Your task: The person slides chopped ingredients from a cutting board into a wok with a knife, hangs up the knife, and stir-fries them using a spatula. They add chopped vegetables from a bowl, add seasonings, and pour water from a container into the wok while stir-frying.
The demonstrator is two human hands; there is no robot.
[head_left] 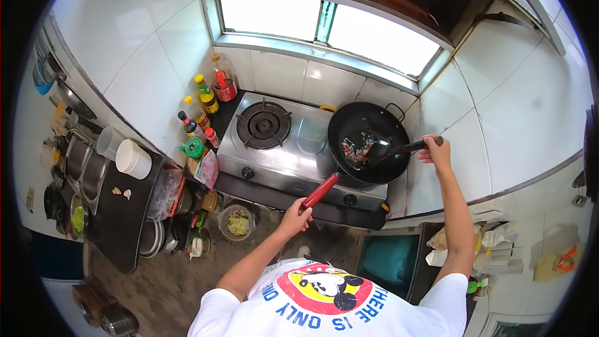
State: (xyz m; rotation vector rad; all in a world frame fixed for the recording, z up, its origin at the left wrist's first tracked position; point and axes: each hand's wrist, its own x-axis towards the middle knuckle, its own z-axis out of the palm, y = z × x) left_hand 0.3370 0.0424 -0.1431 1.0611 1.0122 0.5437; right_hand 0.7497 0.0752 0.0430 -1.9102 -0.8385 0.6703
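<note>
Black wok (342,109) sits on right side of steel stove (268,166). Its red handle (321,191) points near and left; left hand (294,219) has fingers closed around handle's near end. Right hand (434,151) holds dark-handled spatula (413,146), fingers curled tightly. Spatula's long axis runs right to left, left end slightly nearer, toward chopped food (357,150) in wok; its tip is hard to see.

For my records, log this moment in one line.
left hand: grips red wok handle; right hand: holds dark-handled utensil; wok: over gas stove, chopped food inside
</note>
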